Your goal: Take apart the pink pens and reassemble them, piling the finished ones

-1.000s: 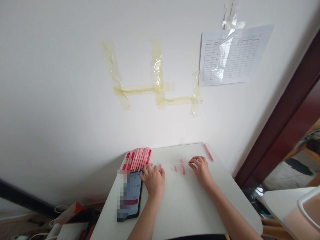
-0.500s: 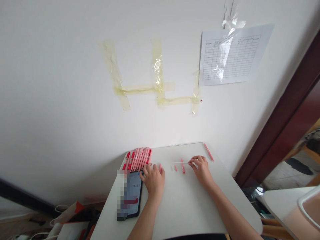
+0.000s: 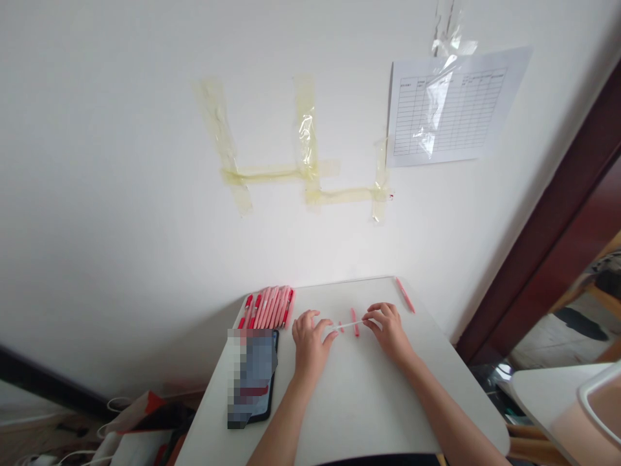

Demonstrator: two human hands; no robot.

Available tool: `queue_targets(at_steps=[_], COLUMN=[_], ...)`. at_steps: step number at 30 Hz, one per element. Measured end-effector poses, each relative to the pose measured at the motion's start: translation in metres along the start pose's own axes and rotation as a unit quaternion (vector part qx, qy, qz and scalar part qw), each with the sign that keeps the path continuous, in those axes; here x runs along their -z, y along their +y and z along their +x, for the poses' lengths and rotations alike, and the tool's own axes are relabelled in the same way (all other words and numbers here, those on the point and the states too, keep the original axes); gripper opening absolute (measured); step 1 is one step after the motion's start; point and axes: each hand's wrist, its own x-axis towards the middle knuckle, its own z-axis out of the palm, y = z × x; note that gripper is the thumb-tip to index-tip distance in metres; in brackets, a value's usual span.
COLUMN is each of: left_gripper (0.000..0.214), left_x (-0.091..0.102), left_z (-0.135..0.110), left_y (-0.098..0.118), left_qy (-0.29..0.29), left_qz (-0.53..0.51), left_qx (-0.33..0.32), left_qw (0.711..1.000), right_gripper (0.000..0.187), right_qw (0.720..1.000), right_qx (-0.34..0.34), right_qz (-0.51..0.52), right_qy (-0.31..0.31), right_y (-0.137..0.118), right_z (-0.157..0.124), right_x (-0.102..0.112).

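Observation:
My right hand (image 3: 389,328) is closed in a pinch on the right end of a thin white pen refill (image 3: 350,324), which lies slanted across the white table (image 3: 359,401). With its fingers spread, my left hand (image 3: 309,338) touches the refill's left end with its fingertips. Two short pink pen parts (image 3: 354,321) lie under and beside the refill, between my hands. A row of several pink pens (image 3: 269,307) lies at the table's back left, by the wall. One single pink pen (image 3: 404,294) lies at the back right.
A dark phone (image 3: 255,378) lies on the table's left side, near the edge. The wall stands right behind the table, with tape strips and a taped printed sheet (image 3: 449,110). A dark door frame (image 3: 548,220) is on the right, and bags and cables (image 3: 140,421) lie on the floor to the left.
My left hand has left the spot by the phone and pen row and moved right to the refill's left end, fingers now spread. The refill has tilted a little; my right hand stays put.

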Motion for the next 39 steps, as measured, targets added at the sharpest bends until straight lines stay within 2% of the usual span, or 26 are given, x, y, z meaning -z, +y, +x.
queue_targets(at_steps=[7, 11, 15, 20, 33, 39], left_gripper=[0.006, 0.009, 0.012, 0.012, 0.007, 0.009], left_x=[0.004, 0.005, 0.005, 0.007, 0.006, 0.005], left_z=[0.0, 0.001, 0.0, 0.0, -0.007, -0.007], left_y=[0.004, 0.004, 0.003, 0.005, 0.015, 0.015], left_qy=[-0.003, 0.004, 0.039, 0.065, -0.032, -0.029], left_qz=[0.006, 0.002, 0.024, 0.059, 0.076, 0.066], left_qx=[-0.017, -0.018, 0.0, 0.035, 0.041, 0.036], left_qw=[1.0, 1.0, 0.999, 0.996, 0.996, 0.997], right_gripper=[0.015, 0.015, 0.029, 0.029, 0.025, 0.025], right_qw=[1.0, 0.999, 0.999, 0.999, 0.997, 0.996], right_qx=[0.016, 0.023, -0.007, -0.041, -0.062, -0.066], right_qz=[0.015, 0.022, 0.032, -0.001, -0.022, -0.028], right_qy=[-0.02, -0.015, -0.008, -0.002, -0.032, -0.045], right_y=[-0.006, -0.007, -0.003, 0.004, 0.005, 0.004], right_z=[0.001, 0.001, -0.001, -0.003, -0.004, -0.003], right_x=[0.003, 0.004, 0.002, -0.002, -0.004, -0.003])
